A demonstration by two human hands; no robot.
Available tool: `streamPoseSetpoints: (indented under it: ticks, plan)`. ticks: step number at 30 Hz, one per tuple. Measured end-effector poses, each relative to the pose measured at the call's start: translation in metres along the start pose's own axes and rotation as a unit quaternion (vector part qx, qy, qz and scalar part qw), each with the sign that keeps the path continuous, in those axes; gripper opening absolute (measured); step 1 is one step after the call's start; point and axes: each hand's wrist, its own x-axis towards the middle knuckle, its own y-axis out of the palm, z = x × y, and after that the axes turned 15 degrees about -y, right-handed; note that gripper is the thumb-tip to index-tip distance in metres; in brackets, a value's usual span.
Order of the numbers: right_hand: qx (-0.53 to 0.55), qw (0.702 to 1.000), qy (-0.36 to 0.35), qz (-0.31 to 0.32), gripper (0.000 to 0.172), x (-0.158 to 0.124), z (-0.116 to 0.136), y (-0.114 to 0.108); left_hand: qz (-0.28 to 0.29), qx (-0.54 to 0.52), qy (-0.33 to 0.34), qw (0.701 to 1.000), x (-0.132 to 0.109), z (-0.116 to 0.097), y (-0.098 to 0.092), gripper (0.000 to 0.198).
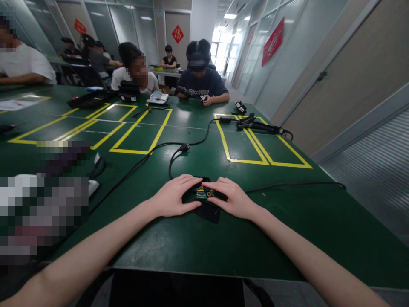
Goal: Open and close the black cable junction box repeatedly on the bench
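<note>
A small green circuit board point(201, 194) with copper-coloured coils lies close to the table's front edge, between my two hands. My left hand point(172, 196) curls round its left side, the thumb at the near edge and the fingers at the far edge. From the right, my right hand point(234, 198) grips the board between thumb and fingers. A flat black casing piece point(208, 212) sticks out below the board towards me. More black casing shows at the far side, partly hidden by my fingers. Black cords run out from behind both hands.
A power plug point(184, 148) and a long black cord point(143, 158) lie ahead on the green table point(153, 243). Yellow tape marks rectangles farther off. A black tool point(260, 126) lies at the right. Across the table, a person point(203, 83) handles small parts. Blurred items stand at the left.
</note>
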Motion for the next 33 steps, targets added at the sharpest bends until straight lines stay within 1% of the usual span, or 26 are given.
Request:
streamPoseSetpoints:
  ticks: [2,5,9,12,17,21,25,29,33]
  plan:
    - [-0.009,1.0,-0.002,-0.009,0.045,-0.001,-0.004,-0.001,-0.007,-0.006,-0.004,1.0,-0.001,0.002,0.001,0.059]
    - [-0.008,1.0,0.006,-0.024,0.056,-0.003,-0.007,-0.003,-0.021,-0.014,-0.002,1.0,-0.001,0.002,0.0,0.053]
    - [0.014,1.0,-0.013,-0.015,0.073,-0.007,-0.009,-0.004,-0.034,-0.017,0.005,0.999,0.0,-0.001,-0.003,0.045]
    - [0.026,0.999,-0.025,-0.006,0.077,-0.007,-0.008,-0.002,-0.033,-0.016,-0.007,0.999,0.001,-0.001,-0.003,0.042]
    - [0.012,1.0,0.0,-0.019,0.062,-0.004,-0.007,-0.002,-0.023,-0.007,-0.024,0.999,0.001,0.0,-0.003,0.039]
    - [-0.018,0.999,0.007,-0.03,0.043,0.0,-0.006,0.0,-0.023,0.0,-0.038,0.999,0.002,0.001,-0.003,0.033]
    - [-0.054,0.998,0.015,-0.043,0.025,0.003,-0.005,0.005,-0.028,0.002,-0.034,0.999,0.005,0.006,-0.004,0.029]
    - [-0.083,0.994,0.033,-0.059,0.022,0.004,-0.007,0.011,-0.033,0.015,-0.028,0.999,0.008,0.013,-0.004,0.027]
    - [-0.111,0.99,0.035,-0.077,0.022,0.004,-0.009,0.016,-0.02,0.025,-0.023,0.999,0.012,0.018,-0.003,0.029]
